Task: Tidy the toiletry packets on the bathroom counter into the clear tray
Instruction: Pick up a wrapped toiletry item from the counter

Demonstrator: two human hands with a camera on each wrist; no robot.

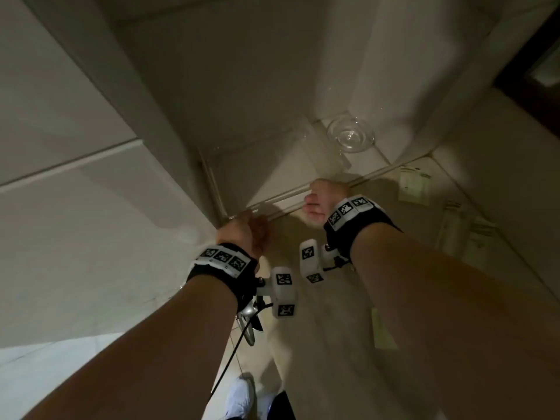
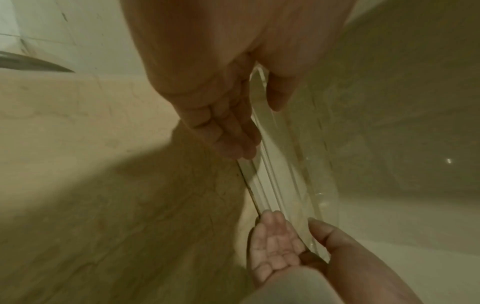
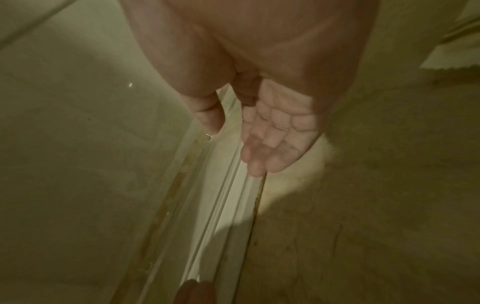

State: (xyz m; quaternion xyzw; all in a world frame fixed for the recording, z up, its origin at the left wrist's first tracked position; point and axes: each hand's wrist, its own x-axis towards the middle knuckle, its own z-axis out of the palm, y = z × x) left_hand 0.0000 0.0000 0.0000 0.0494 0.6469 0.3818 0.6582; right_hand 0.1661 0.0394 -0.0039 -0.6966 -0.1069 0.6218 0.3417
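Observation:
The clear tray (image 1: 281,197) stands on the beige counter against the left wall, and no packets show inside it. My left hand (image 1: 245,228) pinches the near wall at its left corner, thumb inside and fingers outside (image 2: 259,127). My right hand (image 1: 321,201) pinches the same wall farther right in the same way (image 3: 233,146). The tray wall (image 2: 275,176) runs between both hands, as the right wrist view also shows (image 3: 221,216). Pale toiletry packets lie on the counter to the right: a square one (image 1: 415,186) and two longer ones (image 1: 454,228).
A round glass dish (image 1: 350,133) sits beyond the tray's far right corner. A pale green packet (image 1: 383,328) lies near the counter's front, under my right forearm. A white wall closes the left side, and a shoe shows on the floor below.

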